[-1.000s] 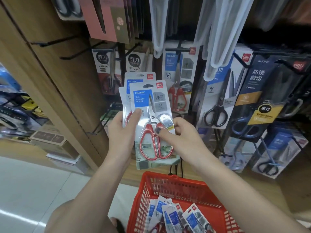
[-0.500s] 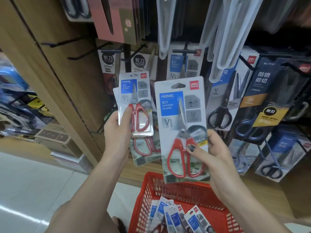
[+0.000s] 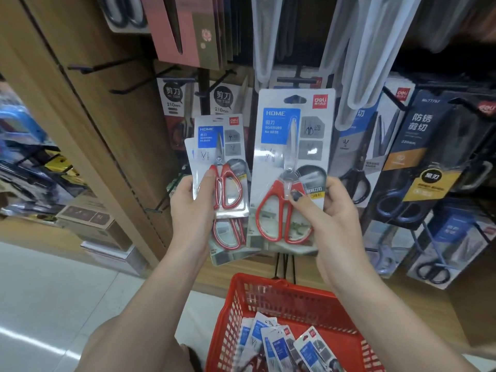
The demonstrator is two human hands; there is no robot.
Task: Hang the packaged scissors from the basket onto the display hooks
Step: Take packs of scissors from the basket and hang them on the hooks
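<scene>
Through the head camera I had both hands up in front of the display. My right hand (image 3: 335, 218) pinched the large scissors pack (image 3: 291, 167) by its lower half, thumb across the red handles, the card upright with its hang slot at twelve o'clock. My left hand (image 3: 193, 205) gripped a small stack of packs (image 3: 220, 167), thumb pressed on the front one, with at least one more card showing behind and below it. The two lots stood side by side, edges near each other; I could not tell whether they touched.

The red basket (image 3: 281, 291) sat at six o'clock beneath my wrists, with several more blue-labelled packs (image 3: 281, 345) lying in it.

I judged the step to be sorting by size, the large pack singled out for hanging. A black hook (image 3: 296, 80) showed just above the card's top edge at twelve o'clock, with matching cards apparently behind. The next move called for raising the card, lining the slot up with the hook's tip and sliding it back along the prong. Bare hooks (image 3: 99, 66) at ten o'clock might suit the smaller packs. Plenty of stock remained, so the task looked far from finished.
</scene>
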